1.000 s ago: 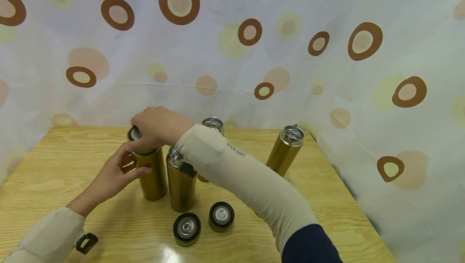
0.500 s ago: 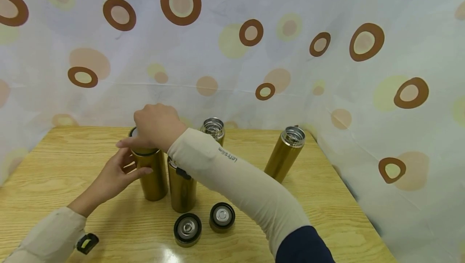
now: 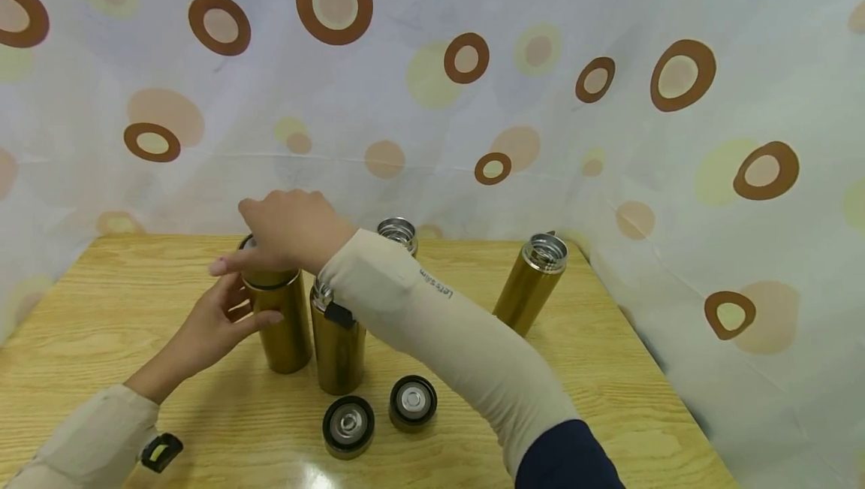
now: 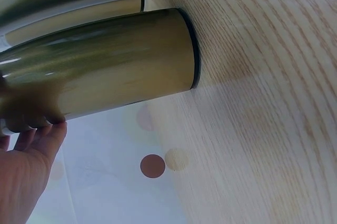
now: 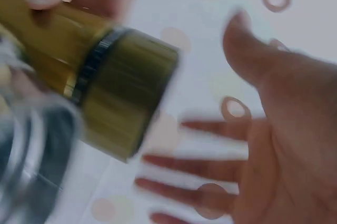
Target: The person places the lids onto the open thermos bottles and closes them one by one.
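At the left of the table a gold thermos stands upright with its lid on. My left hand grips it below the lid, thumb across the front and fingers round the back. The left wrist view shows fingertips at the side of the thermos. Above the lid is my right hand, its thumb stretched out to the left. In the right wrist view the right hand's fingers are spread and apart from the lid. A lidless thermos stands just right of the gripped one, partly hidden by the right wrist.
Another lidless thermos stands behind the right forearm, and one more lidless thermos stands farther right. Two removed lids lie underside up near the front of the wooden table. A patterned curtain hangs behind.
My right hand has loosened from around the lid, its thumb swinging out to the left and its fingers spreading. My left hand stays on the thermos.
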A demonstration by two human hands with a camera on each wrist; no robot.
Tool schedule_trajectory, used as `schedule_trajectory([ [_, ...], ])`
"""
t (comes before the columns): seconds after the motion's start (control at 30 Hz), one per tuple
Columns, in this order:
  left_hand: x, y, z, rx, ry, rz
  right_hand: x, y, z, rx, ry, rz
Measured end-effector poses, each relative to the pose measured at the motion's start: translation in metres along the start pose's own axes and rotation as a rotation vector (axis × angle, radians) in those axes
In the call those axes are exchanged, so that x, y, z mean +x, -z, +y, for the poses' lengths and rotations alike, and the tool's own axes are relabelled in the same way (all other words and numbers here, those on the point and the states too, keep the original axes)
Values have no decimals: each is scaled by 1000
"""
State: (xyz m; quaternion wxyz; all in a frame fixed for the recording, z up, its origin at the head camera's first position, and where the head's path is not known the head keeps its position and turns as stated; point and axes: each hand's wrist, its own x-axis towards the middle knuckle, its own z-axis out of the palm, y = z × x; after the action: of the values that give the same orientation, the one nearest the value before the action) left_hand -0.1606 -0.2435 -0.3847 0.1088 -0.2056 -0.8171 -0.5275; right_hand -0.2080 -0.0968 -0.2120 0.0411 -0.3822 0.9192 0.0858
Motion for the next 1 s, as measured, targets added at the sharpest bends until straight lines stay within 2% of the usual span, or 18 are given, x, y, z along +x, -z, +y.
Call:
schedule_trajectory([
  [0.17, 0, 1, 2, -10, 18, 0, -4, 14, 8, 31, 253, -122],
  [0.27, 0, 1, 2, -3, 17, 4, -5, 17, 12, 54, 326, -161],
  [0.37, 1, 1, 2, -3, 11, 8, -3, 16, 14, 64, 356, -206],
  [0.5, 1, 0, 1, -6, 12, 2, -1, 12, 17, 86, 370, -231],
  [0.7, 0, 1, 1, -1, 18, 1, -1, 8, 19, 76, 375, -195],
  [1.0, 0, 0, 1, 17, 33, 6, -2, 6, 16, 11, 286, -162],
])
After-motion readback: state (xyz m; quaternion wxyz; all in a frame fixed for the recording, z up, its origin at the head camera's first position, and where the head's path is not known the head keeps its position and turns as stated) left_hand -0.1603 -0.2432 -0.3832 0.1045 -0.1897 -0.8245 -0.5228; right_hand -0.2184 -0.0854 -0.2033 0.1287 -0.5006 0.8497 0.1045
